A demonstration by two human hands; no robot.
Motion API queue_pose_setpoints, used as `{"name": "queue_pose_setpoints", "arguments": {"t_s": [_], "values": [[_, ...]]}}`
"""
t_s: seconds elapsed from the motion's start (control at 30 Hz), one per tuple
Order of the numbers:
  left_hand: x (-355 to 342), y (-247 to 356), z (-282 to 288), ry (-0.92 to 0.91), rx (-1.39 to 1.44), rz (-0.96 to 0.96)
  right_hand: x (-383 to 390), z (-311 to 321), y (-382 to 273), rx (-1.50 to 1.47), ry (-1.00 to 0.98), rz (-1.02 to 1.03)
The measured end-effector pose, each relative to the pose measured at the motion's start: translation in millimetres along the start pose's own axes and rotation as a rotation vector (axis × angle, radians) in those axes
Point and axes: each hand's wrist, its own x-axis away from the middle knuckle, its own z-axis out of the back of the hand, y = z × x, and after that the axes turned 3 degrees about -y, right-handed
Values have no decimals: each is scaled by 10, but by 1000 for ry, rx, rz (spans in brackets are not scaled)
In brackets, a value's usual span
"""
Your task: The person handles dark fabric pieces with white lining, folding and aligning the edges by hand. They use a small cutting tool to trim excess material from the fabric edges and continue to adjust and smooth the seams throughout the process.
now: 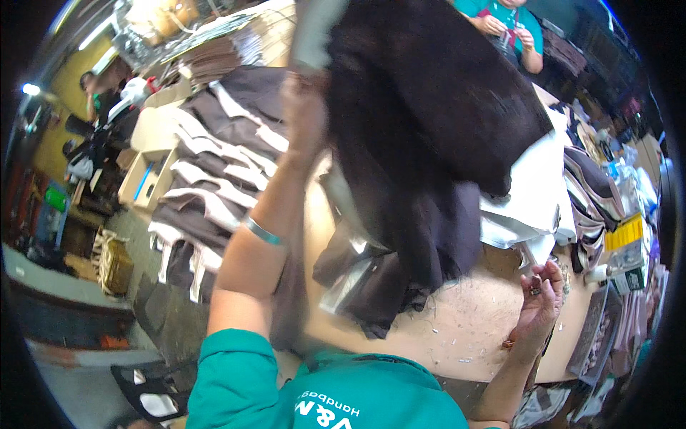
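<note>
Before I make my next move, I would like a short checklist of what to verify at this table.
1. Left hand gripping the dark brown fabric: cannot tell, motion blur hides the contact.
2. Dark brown fabric lying flat: not ok, much of it is raised above the table.
3. Right hand clear of the white material: cannot tell, its fingers are close to a hanging corner.
4. Tabletop free of scraps: not ok, small white scraps lie there.
5. Brown-and-white pieces within view: ok, overlapping at left.
</note>
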Motion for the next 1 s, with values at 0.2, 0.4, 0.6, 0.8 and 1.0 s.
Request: {"name": "queue_pose_setpoints", "arguments": {"t_s": [0.2,0.4,0.6,0.8,1.0], "values": [[-1705,-866,1205,225,-607,-380,226,3,243,37,143,-124],[-1969,-1809,2167,438,-875,142,481,44,431,225,158,-231],[-587,-1775,658,-229,-507,4,518,-168,643,304,144,-342],[301,-1048,-538,-744,-550,-10,636,-286,627,537,-89,-391],[434,-866,-668,-800,-526,-75,935,8,603,449,10,-391]]}}
